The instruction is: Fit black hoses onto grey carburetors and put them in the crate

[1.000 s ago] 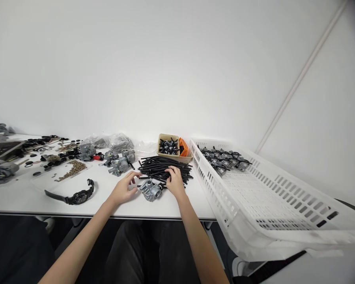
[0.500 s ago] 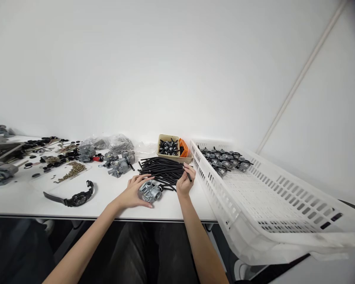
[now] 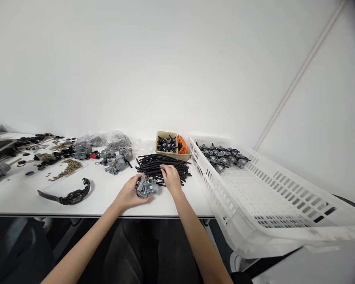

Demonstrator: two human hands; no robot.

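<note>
My left hand (image 3: pixel 132 193) is wrapped round a grey metal carburetor (image 3: pixel 147 187) near the table's front edge, thumb along its lower side. Just right of it, my right hand (image 3: pixel 170 177) is closed with its fingers bent inward, over the near side of a pile of cut black rubber hoses (image 3: pixel 154 161). The short black hose seen in this hand a moment earlier is mostly hidden behind the fingers now. A gap separates the right fingertips from the carburetor.
A white slatted crate (image 3: pixel 233 197) at the right holds several carburetors (image 3: pixel 221 155) with black hoses. Behind the hose pile stand a beige bin (image 3: pixel 159 142) of small black parts and an orange basket (image 3: pixel 182 145). Leftward lie more carburetors (image 3: pixel 116 163), brass parts (image 3: pixel 68 169) and a black wristwatch (image 3: pixel 73 196).
My right hand has moved left from the right end of the hose pile toward the carburetor. The left hand has turned the carburetor slightly. The whole view has shifted a little.
</note>
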